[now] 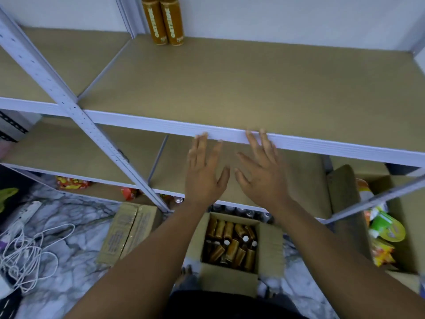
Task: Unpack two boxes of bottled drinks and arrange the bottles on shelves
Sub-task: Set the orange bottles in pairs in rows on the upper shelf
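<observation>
- Hovering up at shelf height, both hands are empty. The left hand [203,173] and right hand [262,171] are spread flat with palms down, side by side, thumbs nearly meeting.
- The fingertips of both overlap the white front rail [142,124] of the upper shelf. Honestly can't tell whether they're resting on it or just passing in front of it.
- Straight below the forearms is the open box [227,280] on the floor, flaps folded out. It's got plenty of brown bottles [230,242] in it, a few upright showing white caps and others tipped over among them.
- My guess on handling:
  - They look rigid and smooth-sleeved, so a bit slippery, and fairly weighty if full.
  - I can't tell glass from plastic, so I'd treat them as breakable.
  - I'd wrap a hand round the middle of the body, or take the upright ones by the neck under the cap.
  - The loose tipped ones look easiest to lift out first.
- Two shelved bottles [163,21] stand upright at the back of the upper shelf, touching each other, just beside the rear post.
- A closed box [128,233] lies on the floor just left of the open one, by the foot of the front upright. That one's presumably the second to unpack.
- Further out there's a carton of snack packets [381,229] on the right, and a tangled white cable [30,249] on the marble floor at the left.
</observation>
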The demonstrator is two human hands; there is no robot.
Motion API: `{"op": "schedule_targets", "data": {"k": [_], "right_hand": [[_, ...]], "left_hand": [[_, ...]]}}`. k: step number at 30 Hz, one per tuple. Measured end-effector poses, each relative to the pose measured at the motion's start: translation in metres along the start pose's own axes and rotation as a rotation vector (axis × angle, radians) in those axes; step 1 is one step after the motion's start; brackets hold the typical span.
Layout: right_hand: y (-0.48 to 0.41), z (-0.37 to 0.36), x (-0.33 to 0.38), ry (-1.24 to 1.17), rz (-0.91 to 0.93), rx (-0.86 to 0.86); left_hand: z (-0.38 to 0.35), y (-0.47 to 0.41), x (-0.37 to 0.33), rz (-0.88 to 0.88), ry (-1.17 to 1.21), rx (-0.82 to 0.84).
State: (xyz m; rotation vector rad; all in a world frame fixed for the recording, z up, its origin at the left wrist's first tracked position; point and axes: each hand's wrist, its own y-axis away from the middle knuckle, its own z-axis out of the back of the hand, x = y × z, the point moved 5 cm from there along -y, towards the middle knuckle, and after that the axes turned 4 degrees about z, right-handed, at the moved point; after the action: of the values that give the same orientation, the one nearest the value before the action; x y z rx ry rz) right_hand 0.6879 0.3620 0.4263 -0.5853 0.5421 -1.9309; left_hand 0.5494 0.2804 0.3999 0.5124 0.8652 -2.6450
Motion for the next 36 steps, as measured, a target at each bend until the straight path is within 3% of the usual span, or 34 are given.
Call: {"op": "schedule_targets", "data": {"k": [3,6,9,12,20,26,36], "right_hand": [[0.046,-0.022,-0.008,-0.104,-0.099,0.164],[0.095,-0.054,-0.026,-0.187,-0.404,0.643],[0.15,-0.087,-0.043,-0.2,-0.575,1.032],[0.202,-0.123,-0.055,-0.255,-0.687,1.195],[0.342,-0.262,-0.091,-0.322,-0.913,1.122],[0.437,-0.381,-0.124,-0.396,-1.031,0.858],[0.509,-0.493,-0.154,-0.368,-1.042,0.658]], "left_hand": [[-0.031,0.042,0.009,0.173,0.074,0.265],[-0.062,0.082,0.034,0.491,0.079,0.597],[-0.096,0.121,0.061,0.641,0.059,0.919],[-0.133,0.165,0.085,0.714,0.072,1.16],[-0.282,0.264,0.158,0.699,0.082,1.241],[-0.412,0.333,0.208,0.628,0.174,1.149],[-0.539,0.389,0.258,0.541,0.118,1.075]]}}
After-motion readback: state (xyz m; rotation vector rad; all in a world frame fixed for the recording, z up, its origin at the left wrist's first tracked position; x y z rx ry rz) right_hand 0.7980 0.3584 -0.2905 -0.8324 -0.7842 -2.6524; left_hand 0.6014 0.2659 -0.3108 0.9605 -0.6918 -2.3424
